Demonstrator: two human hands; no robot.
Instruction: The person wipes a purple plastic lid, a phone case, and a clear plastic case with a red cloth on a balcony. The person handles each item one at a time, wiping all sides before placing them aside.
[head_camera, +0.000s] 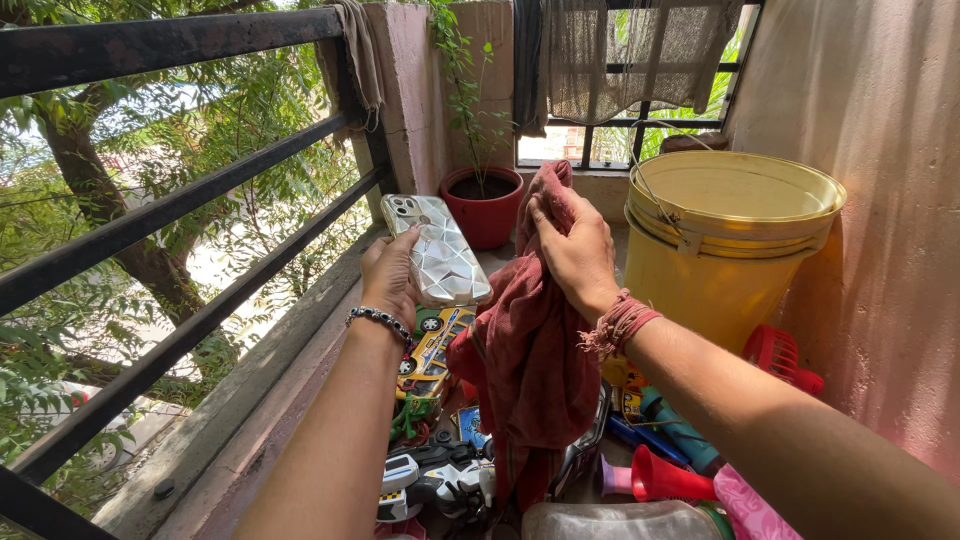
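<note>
1. Both forearms reach up from the bottom edge, over a heap of toys (440, 400) on the balcony floor.
2. A phone (438, 250) in a faceted, silvery case sits in the left hand (392, 275) — grip closed around its lower edge, back facing the camera, tilted.
3. Just beside it, the right hand (575, 250) pinches a dark red cloth (530, 350) near its top — the cloth hangs down below the grip.
4. Farther out: a yellow bucket (725, 240) at right, a red plant pot (485, 205) by the wall, black railing (170, 210) at left.

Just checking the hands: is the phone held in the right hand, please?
No, the left hand holds the phone; the right hand grips the red cloth.
</note>
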